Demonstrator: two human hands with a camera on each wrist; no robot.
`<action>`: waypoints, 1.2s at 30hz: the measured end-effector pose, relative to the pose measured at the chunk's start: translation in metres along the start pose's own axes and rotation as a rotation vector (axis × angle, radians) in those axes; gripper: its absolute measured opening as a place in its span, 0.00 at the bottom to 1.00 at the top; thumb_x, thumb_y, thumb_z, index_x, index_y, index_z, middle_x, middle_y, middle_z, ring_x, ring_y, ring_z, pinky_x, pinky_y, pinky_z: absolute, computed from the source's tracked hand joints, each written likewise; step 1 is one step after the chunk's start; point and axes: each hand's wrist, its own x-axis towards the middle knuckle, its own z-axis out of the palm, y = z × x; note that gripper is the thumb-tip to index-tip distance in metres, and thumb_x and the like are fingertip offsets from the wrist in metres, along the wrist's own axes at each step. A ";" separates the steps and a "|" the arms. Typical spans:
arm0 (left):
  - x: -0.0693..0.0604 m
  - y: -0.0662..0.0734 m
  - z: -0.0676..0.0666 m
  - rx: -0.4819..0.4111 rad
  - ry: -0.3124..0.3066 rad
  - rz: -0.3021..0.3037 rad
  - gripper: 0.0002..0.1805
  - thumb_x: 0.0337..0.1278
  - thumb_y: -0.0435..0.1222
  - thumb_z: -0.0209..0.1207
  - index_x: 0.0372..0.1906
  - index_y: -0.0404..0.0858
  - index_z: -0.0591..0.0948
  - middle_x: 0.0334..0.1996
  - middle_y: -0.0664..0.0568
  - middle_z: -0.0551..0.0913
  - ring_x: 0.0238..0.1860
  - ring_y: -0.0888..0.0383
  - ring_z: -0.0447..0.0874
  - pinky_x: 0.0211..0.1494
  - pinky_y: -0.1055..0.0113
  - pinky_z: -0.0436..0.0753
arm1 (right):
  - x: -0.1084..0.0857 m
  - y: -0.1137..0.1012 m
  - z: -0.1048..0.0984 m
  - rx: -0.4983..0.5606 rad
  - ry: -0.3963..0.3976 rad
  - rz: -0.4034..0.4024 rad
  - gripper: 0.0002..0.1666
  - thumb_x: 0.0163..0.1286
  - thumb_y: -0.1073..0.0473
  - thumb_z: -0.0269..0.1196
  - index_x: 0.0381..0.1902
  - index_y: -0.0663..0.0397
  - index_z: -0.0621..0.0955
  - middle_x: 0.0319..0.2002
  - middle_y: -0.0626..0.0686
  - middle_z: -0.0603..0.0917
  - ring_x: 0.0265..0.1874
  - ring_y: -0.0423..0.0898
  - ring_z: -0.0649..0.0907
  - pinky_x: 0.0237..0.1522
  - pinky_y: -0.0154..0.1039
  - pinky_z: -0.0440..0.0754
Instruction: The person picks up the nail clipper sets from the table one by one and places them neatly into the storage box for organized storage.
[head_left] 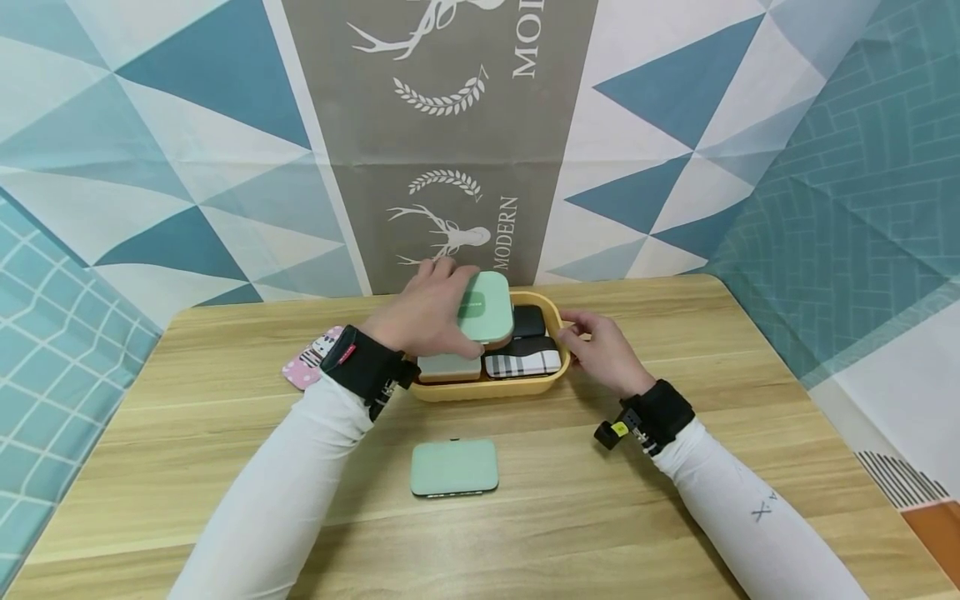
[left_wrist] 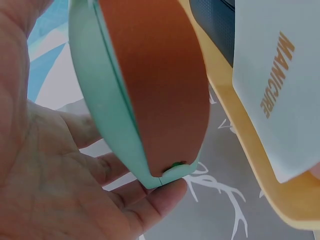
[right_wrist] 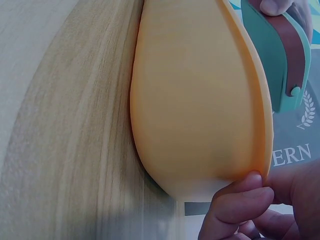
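In the head view my left hand (head_left: 427, 310) grips a mint-green box (head_left: 487, 307) above the yellow basket (head_left: 517, 387). A brown strap (left_wrist: 160, 85) runs along the box's side in the left wrist view, with my fingertips at its lower end. My right hand (head_left: 602, 350) pinches the basket's right rim between thumb and fingers, as the right wrist view also shows. Inside the basket lie a pale case (left_wrist: 270, 75) marked "MANICURE", a black case (head_left: 528, 321) and a black pouch with a plaid part (head_left: 525, 360). The left hand and the box hide some of the contents.
A flat mint-green case (head_left: 453, 468) lies on the wooden table (head_left: 555, 517) in front of the basket. Left of the basket is a pink item with a cartoon figure (head_left: 311, 358), partly behind my left wrist. A patterned cloth (head_left: 465, 142) hangs behind the table.
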 end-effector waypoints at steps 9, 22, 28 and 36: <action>0.009 0.007 0.007 -0.015 -0.001 0.025 0.62 0.37 0.52 0.78 0.80 0.34 0.63 0.63 0.40 0.69 0.61 0.42 0.62 0.63 0.49 0.73 | -0.001 -0.002 -0.001 0.010 -0.011 -0.005 0.27 0.83 0.59 0.58 0.75 0.61 0.74 0.45 0.61 0.78 0.33 0.53 0.81 0.35 0.46 0.87; 0.024 0.017 0.022 -0.002 -0.020 0.032 0.60 0.39 0.52 0.77 0.79 0.34 0.65 0.60 0.42 0.70 0.59 0.44 0.64 0.59 0.52 0.75 | 0.000 -0.001 -0.001 0.002 -0.011 -0.009 0.26 0.83 0.60 0.58 0.75 0.62 0.75 0.44 0.61 0.79 0.35 0.60 0.82 0.33 0.43 0.86; 0.029 0.020 0.026 -0.005 -0.046 0.018 0.60 0.39 0.52 0.77 0.80 0.35 0.64 0.62 0.42 0.70 0.60 0.43 0.63 0.61 0.52 0.75 | 0.000 -0.002 -0.002 0.020 -0.015 -0.020 0.26 0.83 0.60 0.58 0.75 0.61 0.75 0.44 0.61 0.79 0.34 0.60 0.83 0.34 0.47 0.87; 0.036 0.022 0.031 0.002 -0.059 0.009 0.60 0.40 0.55 0.76 0.80 0.37 0.64 0.62 0.43 0.70 0.61 0.44 0.64 0.62 0.53 0.75 | 0.001 0.000 -0.002 0.015 -0.018 -0.009 0.27 0.83 0.60 0.58 0.75 0.61 0.74 0.45 0.61 0.79 0.33 0.54 0.82 0.36 0.49 0.88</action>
